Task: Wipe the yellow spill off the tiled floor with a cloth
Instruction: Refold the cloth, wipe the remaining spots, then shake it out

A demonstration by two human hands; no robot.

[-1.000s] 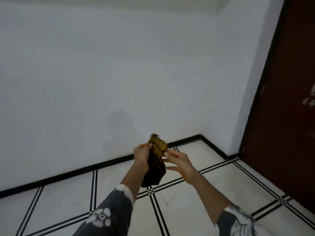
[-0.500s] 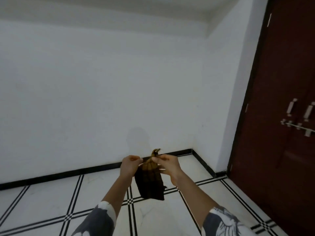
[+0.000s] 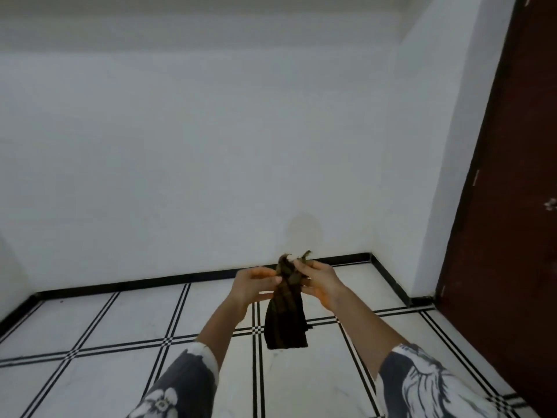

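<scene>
- While I hold my arms out over the tiled floor (image 3: 301, 384), both of my hands meet at the top of the cloth (image 3: 287, 318).
- My left hand (image 3: 251, 285) has its fingers curled in, pinching the cloth's upper edge from its left side.
- My right hand (image 3: 321, 280) is closed around the bunched top of the cloth from its right side, thumb pressed onto the fabric.
- The cloth is dark with faint stripes; it hangs straight down from my hands, clear of the floor, its lower end loose.
- Beyond the cloth stands the white wall (image 3: 196, 152) with a black skirting; right of the cloth is a dark brown door (image 3: 512, 206).
- No yellow spill is visible on the tiles near the cloth.
</scene>
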